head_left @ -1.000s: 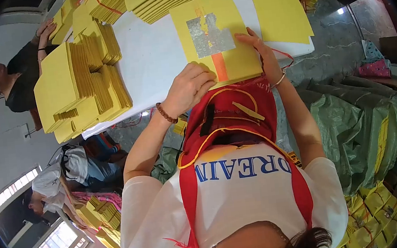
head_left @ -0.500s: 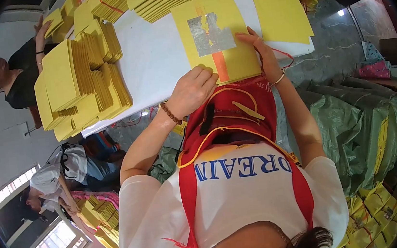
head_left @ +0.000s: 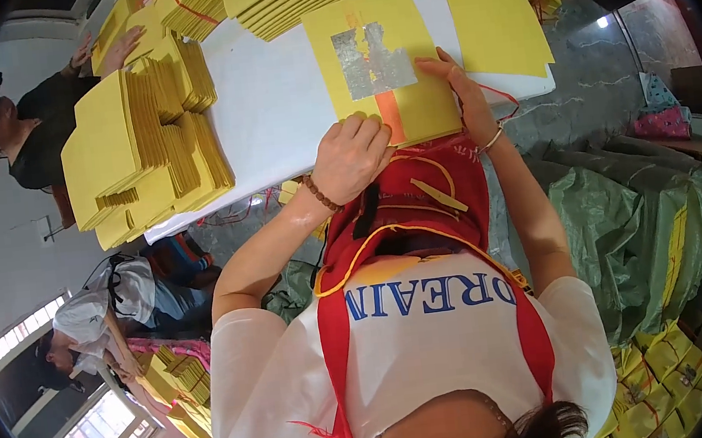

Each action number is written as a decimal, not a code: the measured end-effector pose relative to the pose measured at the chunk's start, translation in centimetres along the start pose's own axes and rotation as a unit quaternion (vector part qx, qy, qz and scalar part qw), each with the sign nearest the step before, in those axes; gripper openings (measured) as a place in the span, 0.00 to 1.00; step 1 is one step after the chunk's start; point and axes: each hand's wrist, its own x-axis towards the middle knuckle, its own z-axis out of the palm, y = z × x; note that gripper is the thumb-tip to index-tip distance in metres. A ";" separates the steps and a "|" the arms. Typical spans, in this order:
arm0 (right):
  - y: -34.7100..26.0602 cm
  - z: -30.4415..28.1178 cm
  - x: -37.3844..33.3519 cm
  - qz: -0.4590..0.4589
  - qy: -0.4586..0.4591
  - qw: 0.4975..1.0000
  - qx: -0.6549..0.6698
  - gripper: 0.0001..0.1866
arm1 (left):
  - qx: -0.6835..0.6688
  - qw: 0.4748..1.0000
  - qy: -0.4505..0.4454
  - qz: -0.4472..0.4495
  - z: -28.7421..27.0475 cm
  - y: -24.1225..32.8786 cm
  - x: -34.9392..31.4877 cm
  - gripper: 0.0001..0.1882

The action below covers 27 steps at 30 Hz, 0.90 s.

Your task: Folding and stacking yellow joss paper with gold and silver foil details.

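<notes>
A stack of yellow paper lies at the near edge of the white table. Its top sheet bears a silver foil patch and an orange stripe down the middle. My left hand is closed at the near edge of the paper, its curled fingers on the sheet beside the orange stripe; the thumb is hidden. My right hand rests along the right edge of the stack, fingers stretched out and the index fingertip touching the top sheet.
Folded yellow paper bundles pile up on the table's left, with more bundles at the back. Larger yellow sheets lie to the right. Green wrapped bales stand on the floor at right. A co-worker handles paper at far left.
My left hand has slid a little to the right along the near edge of the paper, toward the orange stripe. My right hand stays put. The co-worker's hands have shifted over the bundles.
</notes>
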 end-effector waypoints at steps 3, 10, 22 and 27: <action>0.0 -0.1 0.1 0.003 0.001 1.000 -0.007 0.26 | 0.057 0.998 0.030 0.010 0.5 0.7 0.2 0.15; 0.5 -0.3 0.1 0.007 -0.012 1.000 0.016 0.27 | -0.078 0.995 0.066 -0.002 -0.1 -1.1 0.7 0.09; 0.1 -0.5 0.3 0.004 -0.019 0.999 -0.044 0.27 | -0.474 0.839 -0.066 -0.259 0.1 -5.1 0.7 0.12; 0.0 -0.5 0.3 0.001 -0.017 0.999 -0.040 0.27 | -0.478 0.835 -0.081 -0.259 0.4 -5.3 0.7 0.12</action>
